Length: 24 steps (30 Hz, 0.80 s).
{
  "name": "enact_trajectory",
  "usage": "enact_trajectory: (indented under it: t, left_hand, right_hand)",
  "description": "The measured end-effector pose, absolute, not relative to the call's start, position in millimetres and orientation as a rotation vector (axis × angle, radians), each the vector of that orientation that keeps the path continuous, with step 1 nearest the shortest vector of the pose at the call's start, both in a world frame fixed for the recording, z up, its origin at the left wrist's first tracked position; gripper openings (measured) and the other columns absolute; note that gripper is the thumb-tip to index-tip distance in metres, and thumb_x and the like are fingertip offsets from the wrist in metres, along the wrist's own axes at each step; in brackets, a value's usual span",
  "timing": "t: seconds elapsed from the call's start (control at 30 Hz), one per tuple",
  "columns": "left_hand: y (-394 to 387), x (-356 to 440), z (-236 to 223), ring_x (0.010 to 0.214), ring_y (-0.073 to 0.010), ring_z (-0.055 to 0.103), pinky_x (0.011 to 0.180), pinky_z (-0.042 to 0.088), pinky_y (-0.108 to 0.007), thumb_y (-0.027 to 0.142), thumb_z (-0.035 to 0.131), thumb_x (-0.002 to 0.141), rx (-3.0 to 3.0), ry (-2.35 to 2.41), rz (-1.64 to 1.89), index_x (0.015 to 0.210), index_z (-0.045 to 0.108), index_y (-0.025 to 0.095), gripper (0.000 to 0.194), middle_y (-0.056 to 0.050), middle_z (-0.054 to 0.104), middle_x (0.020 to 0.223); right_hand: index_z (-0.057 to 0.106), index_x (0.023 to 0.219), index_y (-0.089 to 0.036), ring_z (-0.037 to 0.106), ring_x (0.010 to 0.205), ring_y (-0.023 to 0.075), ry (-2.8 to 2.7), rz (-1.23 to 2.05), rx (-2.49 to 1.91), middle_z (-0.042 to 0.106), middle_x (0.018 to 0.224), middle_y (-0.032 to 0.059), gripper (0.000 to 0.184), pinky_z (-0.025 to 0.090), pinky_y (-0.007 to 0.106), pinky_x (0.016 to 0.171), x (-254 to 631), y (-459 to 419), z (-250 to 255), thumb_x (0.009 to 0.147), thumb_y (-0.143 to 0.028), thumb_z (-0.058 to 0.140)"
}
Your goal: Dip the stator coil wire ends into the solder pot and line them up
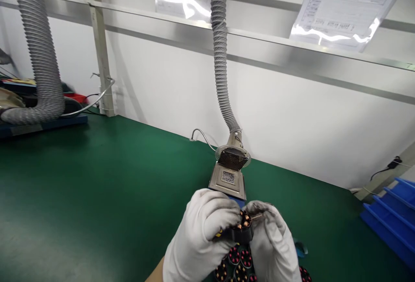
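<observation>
Both my hands wear white gloves and meet low in the middle of the view. My left hand (199, 234) is closed round a small dark wound motor stator (242, 226) with copper coils. My right hand (274, 243) pinches the same stator from the right side. Beneath my hands lie several more dark stators (238, 262) with red and orange marks, partly hidden by the gloves. Just beyond my fingers stands a small metal block (228, 179) under a fume nozzle.
A green mat (97, 195) covers the bench. A grey ribbed extraction hose (221, 57) drops to the round nozzle (232, 157). A second hose (42, 57) hangs at far left. Blue bins (394, 217) stand at right. A white wall backs the bench.
</observation>
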<state>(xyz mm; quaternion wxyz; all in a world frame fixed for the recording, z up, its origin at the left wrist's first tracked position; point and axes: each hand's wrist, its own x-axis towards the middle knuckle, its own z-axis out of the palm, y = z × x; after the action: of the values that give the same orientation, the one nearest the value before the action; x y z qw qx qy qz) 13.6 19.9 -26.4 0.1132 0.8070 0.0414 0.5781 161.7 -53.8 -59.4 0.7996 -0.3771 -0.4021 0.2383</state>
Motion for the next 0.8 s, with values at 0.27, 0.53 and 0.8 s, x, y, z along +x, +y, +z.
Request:
enact_trajectory:
  t: [0.27, 0.53, 0.8]
  left_hand:
    - [16, 22, -36, 0.096, -0.0205, 0.056, 0.087, 0.045, -0.037, 0.020, 0.061, 0.082, 2.287, 0.221, 1.656, 0.098, 0.053, 0.021, 0.017, -0.003, 0.065, 0.093]
    - [23, 16, -28, 0.091, -0.0178, 0.058, 0.083, 0.046, -0.031, 0.022, 0.061, 0.084, 2.197, 0.169, 1.355, 0.100, 0.061, 0.025, 0.016, -0.002, 0.065, 0.097]
    - [30, 12, -31, 0.080, -0.0146, 0.062, 0.074, 0.050, -0.023, 0.020, 0.057, 0.083, 1.573, 0.310, 1.370, 0.079, 0.064, 0.020, 0.009, -0.001, 0.064, 0.082]
  right_hand:
    - [0.070, 0.094, -0.026, 0.066, 0.078, 0.0250, -0.995, 0.642, -0.926, 0.070, 0.084, 0.0070, 0.040, 0.054, 0.039, 0.074, 140, -47, -54, 0.067, -0.055, 0.069]
    - [0.068, 0.099, -0.029, 0.065, 0.082, 0.0264, -0.965, 0.674, -0.949, 0.070, 0.092, 0.0067, 0.039, 0.054, 0.043, 0.074, 147, -40, -69, 0.067, -0.052, 0.070]
    - [0.068, 0.102, -0.025, 0.065, 0.067, 0.0250, -0.876, 0.904, -0.865, 0.070, 0.085, 0.0095, 0.044, 0.055, 0.041, 0.057, 131, -46, -62, 0.073, -0.057, 0.062]
